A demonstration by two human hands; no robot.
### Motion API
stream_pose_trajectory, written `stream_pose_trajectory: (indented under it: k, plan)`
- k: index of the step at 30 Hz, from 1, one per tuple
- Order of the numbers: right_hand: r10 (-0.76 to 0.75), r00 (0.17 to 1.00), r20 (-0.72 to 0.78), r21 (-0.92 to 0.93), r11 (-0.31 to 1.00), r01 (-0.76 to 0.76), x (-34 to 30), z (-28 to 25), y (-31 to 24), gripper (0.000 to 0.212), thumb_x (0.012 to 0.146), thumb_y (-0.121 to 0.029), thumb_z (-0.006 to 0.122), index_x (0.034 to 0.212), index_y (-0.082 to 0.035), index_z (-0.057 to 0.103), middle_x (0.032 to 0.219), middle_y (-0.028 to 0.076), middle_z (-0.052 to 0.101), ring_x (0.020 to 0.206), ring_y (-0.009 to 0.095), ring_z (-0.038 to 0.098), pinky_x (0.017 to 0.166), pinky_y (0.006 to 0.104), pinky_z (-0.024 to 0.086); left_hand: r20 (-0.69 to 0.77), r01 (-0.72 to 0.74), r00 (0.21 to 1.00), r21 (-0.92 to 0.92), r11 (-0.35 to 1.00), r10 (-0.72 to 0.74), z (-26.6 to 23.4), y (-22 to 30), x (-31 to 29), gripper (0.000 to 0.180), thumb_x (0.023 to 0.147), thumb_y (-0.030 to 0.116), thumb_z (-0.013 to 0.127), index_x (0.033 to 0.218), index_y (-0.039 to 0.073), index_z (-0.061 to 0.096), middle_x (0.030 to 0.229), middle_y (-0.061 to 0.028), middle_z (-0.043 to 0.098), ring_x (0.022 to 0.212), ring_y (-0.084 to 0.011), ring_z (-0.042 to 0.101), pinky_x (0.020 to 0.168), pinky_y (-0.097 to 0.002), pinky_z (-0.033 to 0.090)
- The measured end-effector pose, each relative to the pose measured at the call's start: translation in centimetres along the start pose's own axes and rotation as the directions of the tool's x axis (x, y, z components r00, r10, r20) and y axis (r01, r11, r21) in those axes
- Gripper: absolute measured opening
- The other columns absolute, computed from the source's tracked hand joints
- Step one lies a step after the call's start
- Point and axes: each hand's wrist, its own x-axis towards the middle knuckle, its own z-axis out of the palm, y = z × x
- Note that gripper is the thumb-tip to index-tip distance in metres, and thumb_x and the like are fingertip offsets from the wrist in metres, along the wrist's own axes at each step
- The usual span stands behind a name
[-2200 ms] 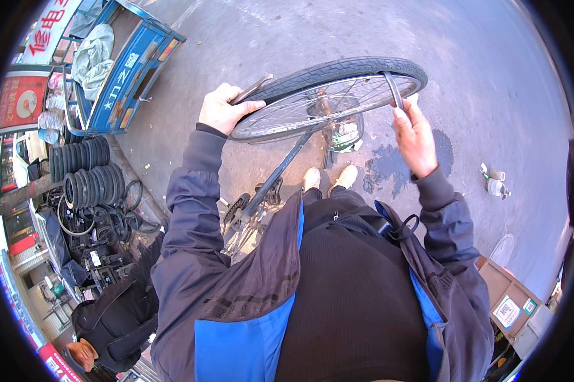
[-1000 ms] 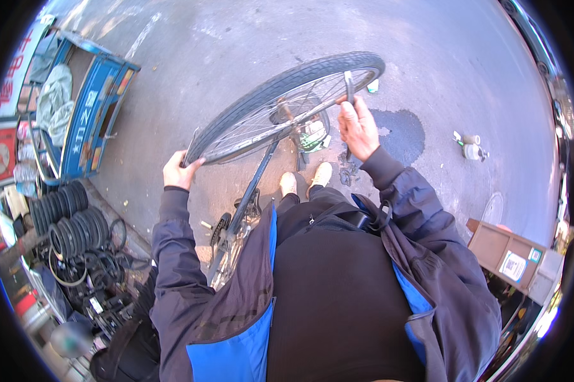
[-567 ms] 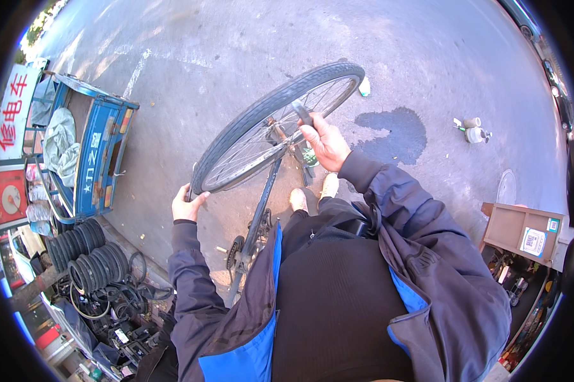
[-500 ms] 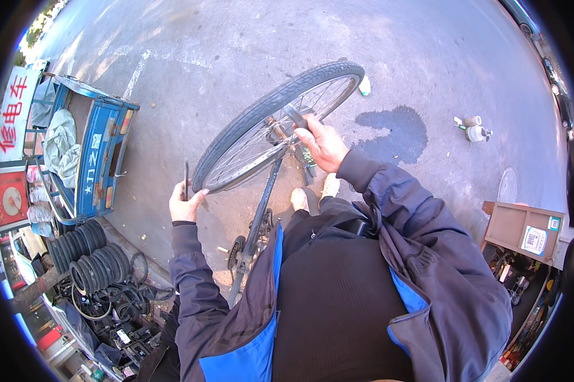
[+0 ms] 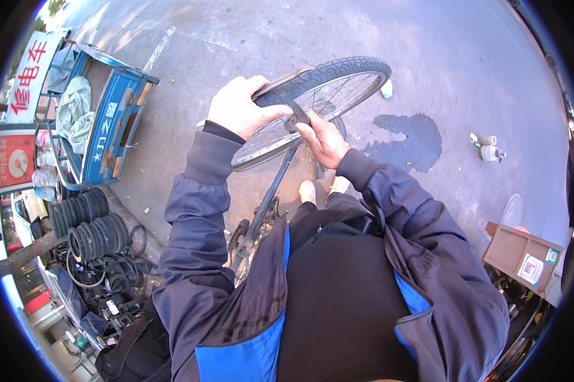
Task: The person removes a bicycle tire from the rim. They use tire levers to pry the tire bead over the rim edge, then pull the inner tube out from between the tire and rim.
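A bicycle wheel with a black treaded tyre [image 5: 354, 65] tilts up in front of me, joined to a dark frame [image 5: 271, 184] that runs back toward my body. My left hand [image 5: 239, 108] is closed around a long narrow strip [image 5: 287, 81] lying along the tyre; its thumb reaches toward the spokes. My right hand [image 5: 325, 140] grips a dark flat bar [image 5: 299, 113] whose upper end meets the tyre near my left thumb. My palm hides part of the wheel's left side, and the exact kind of strip and bar cannot be told.
A blue cargo cart [image 5: 118, 118] stands at the left, with stacked black tyres [image 5: 99, 232] nearer me. To the right are a wet patch [image 5: 411, 140], a whitish container [image 5: 490, 153] and a brown drawer unit [image 5: 522, 254]. My shoes [image 5: 307, 191] are below the wheel.
My left hand has moved up and right from the wheel's lower left edge to its upper side, bringing the strip along the tyre. My right hand stays near the hub, gripping the bar.
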Motion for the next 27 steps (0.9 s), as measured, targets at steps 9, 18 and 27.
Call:
stream_pose_trajectory:
  k: [9,18,27]
  plan:
    - [0.138,0.990,0.017,-0.032,0.990,-0.138,-1.5,-1.3,-5.3,0.037,0.108,-0.033,0.053,0.113,0.003,0.061,0.083,0.020,0.064,0.079,0.030,0.064,0.074,0.0415,0.049,-0.023,0.016,1.000,-0.092,0.996,-0.018,0.5,-0.9,0.0,0.044,0.074,0.027,0.092,0.102,0.000,0.073,0.082,-0.0069,0.064,0.074,-0.0136,0.058,0.068,-0.0311,0.048]
    - [0.117,0.993,0.019,-0.078,0.990,-0.115,-0.9,-1.6,-5.8,0.037,0.106,-0.032,0.056,0.101,0.005,0.058,0.077,0.026,0.063,0.074,0.044,0.065,0.068,0.0494,0.049,-0.035,0.061,0.997,-0.182,0.981,-0.069,0.9,-1.8,-0.5,0.050,0.072,0.039,0.091,0.097,0.001,0.073,0.085,-0.0157,0.069,0.076,-0.0248,0.065,0.072,-0.0362,0.052]
    - [-0.119,0.987,-0.107,-0.037,0.993,0.116,0.3,1.0,-1.0,0.031,0.106,-0.031,0.056,0.102,-0.001,0.054,0.073,0.024,0.060,0.070,0.045,0.062,0.062,0.0490,0.046,-0.012,0.077,0.997,0.044,0.996,-0.076,1.4,-0.5,-0.8,0.046,0.071,0.030,0.094,0.096,0.000,0.070,0.084,-0.0066,0.065,0.077,-0.0147,0.059,0.072,-0.0308,0.049]
